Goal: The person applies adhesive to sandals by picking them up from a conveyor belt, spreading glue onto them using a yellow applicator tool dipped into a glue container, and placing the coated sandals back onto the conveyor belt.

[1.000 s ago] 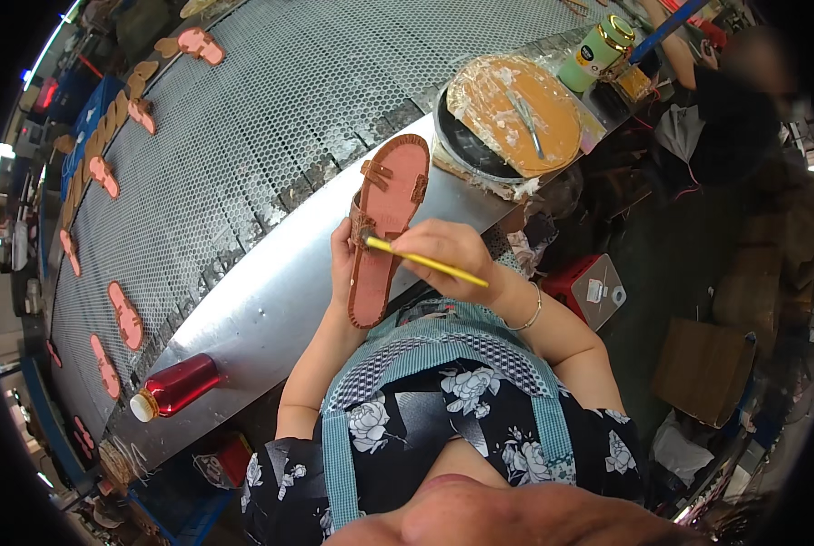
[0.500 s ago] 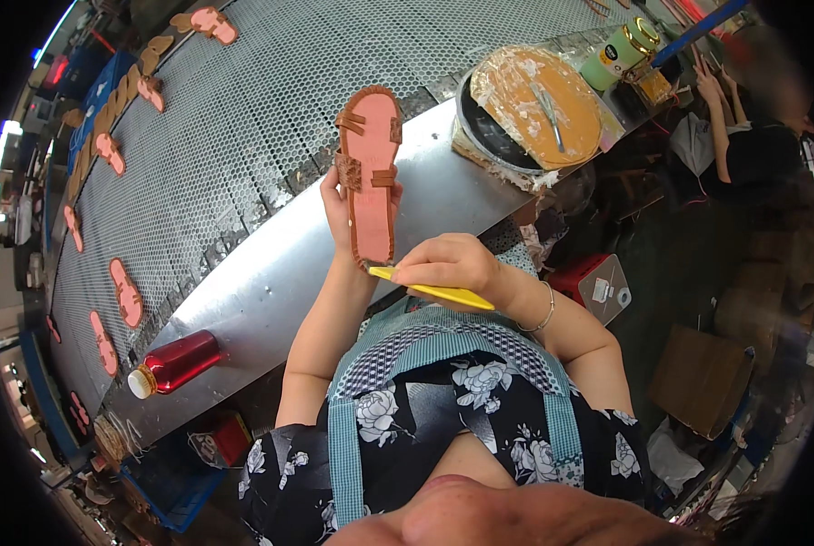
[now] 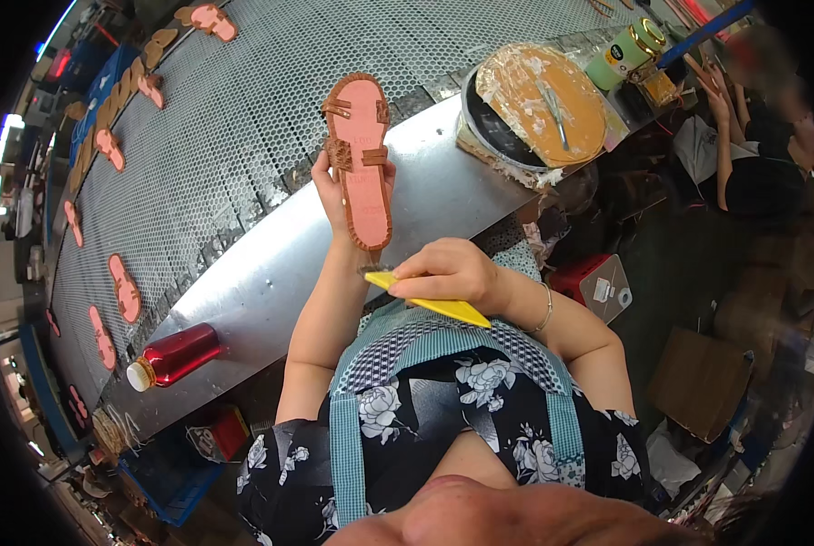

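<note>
A sandal [image 3: 367, 205] with a pink insole and brown stitched edge and straps is held upright over the metal ledge. My left hand [image 3: 331, 191] is closed around it from behind, near its middle, with the fingers partly hidden. Below the heel, my right hand [image 3: 452, 273] pinches a brush [image 3: 442, 314] with a flat yellow handle. Its dark bristles point toward my left wrist and stand apart from the sandal.
Beyond the steel ledge [image 3: 261, 296] runs a mesh conveyor belt [image 3: 271, 118] carrying several pink sandals [image 3: 125, 289]. A red bottle [image 3: 181, 356] lies on the ledge. At right are a residue-covered round lid [image 3: 525, 82], a green flask [image 3: 625, 56] and another person's hands [image 3: 712, 86].
The sandal has moved up and slightly left, away from the brush. The brush has shifted slightly down and left, and a gap now shows between its bristles and the heel.
</note>
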`<state>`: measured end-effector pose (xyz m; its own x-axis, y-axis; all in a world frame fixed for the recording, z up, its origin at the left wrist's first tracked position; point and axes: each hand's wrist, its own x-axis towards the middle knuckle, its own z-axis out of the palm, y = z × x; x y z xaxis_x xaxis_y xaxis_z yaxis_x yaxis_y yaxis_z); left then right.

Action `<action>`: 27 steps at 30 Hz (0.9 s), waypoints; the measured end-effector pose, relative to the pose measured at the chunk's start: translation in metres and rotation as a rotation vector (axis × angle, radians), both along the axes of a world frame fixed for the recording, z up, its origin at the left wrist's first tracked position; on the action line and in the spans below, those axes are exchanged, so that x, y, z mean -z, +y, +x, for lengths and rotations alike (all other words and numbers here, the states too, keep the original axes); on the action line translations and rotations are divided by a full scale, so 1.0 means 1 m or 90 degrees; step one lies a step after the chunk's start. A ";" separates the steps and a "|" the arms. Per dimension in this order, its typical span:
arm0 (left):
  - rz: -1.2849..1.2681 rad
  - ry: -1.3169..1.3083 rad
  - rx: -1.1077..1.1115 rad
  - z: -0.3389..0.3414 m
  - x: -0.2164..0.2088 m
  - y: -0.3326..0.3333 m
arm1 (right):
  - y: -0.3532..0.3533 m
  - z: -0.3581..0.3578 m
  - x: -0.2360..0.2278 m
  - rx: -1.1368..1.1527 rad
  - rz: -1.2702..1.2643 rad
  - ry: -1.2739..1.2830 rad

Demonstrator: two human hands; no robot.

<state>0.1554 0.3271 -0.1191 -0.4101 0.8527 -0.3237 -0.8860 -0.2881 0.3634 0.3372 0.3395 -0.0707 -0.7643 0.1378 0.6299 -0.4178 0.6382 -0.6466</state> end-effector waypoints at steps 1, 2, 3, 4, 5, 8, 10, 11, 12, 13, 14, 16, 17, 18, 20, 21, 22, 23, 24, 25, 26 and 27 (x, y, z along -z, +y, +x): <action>0.005 -0.027 0.001 0.000 0.000 0.004 | 0.002 0.000 0.002 0.059 0.006 0.058; 0.010 -0.054 0.002 0.000 0.000 0.007 | 0.004 0.000 0.004 0.118 0.012 0.116; 0.011 -0.054 0.004 0.000 0.000 0.009 | 0.009 0.002 0.008 0.163 0.037 0.115; 0.040 -0.066 0.011 0.000 0.000 0.012 | 0.009 0.001 0.012 0.166 0.037 0.116; 0.070 -0.078 0.018 0.001 -0.001 0.014 | 0.010 0.000 0.015 0.152 0.055 0.089; 0.023 -0.080 -0.003 0.001 -0.008 0.018 | 0.012 0.006 0.014 0.105 0.062 0.049; 0.001 -0.106 -0.012 0.002 -0.005 0.022 | 0.014 0.012 0.015 0.077 0.051 0.083; 0.038 -0.122 0.021 0.001 0.001 0.022 | 0.021 0.011 0.015 0.112 0.056 0.119; 0.077 -0.138 0.057 -0.001 0.005 0.024 | 0.023 0.009 0.017 0.122 0.060 0.115; 0.087 -0.124 0.070 0.002 0.005 0.024 | 0.027 0.007 0.023 0.137 0.060 0.101; 0.071 -0.124 0.070 0.002 0.002 0.024 | 0.030 0.006 0.025 0.155 0.060 0.086; 0.098 -0.098 0.088 -0.015 0.016 0.019 | 0.028 0.007 0.020 0.070 0.016 0.052; 0.103 -0.105 0.102 -0.023 0.017 0.015 | 0.026 0.015 0.017 0.061 0.015 0.025; 0.123 -0.129 0.133 -0.030 0.017 0.010 | 0.027 0.022 0.015 0.056 0.014 -0.002; 0.127 -0.133 0.274 -0.041 0.004 -0.010 | 0.046 0.039 0.017 0.206 0.038 0.038; 0.132 -0.049 0.350 -0.050 -0.005 -0.020 | 0.059 0.048 0.017 0.332 0.057 0.088; -0.059 0.081 0.228 -0.048 -0.012 -0.028 | 0.078 0.061 0.005 0.434 0.002 0.005; -0.063 0.056 0.296 -0.058 -0.014 -0.042 | 0.090 0.070 -0.005 0.459 -0.250 -0.073; -0.065 0.030 0.368 -0.069 -0.014 -0.050 | 0.103 0.080 -0.008 0.498 -0.461 -0.184; -0.059 0.029 0.371 -0.068 -0.011 -0.050 | 0.119 0.087 0.000 0.507 -0.415 -0.199; -0.127 0.112 0.357 -0.068 -0.006 -0.051 | 0.131 0.089 0.006 0.515 -0.372 -0.216; -0.194 0.195 0.341 -0.068 0.000 -0.051 | 0.138 0.091 0.009 0.518 -0.371 -0.218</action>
<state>0.0874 0.2760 -0.1195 -0.0692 0.8525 -0.5182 -0.7220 0.3157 0.6157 0.4279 0.4772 -0.0792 -0.4296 0.9003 0.0705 0.2588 0.1975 -0.9455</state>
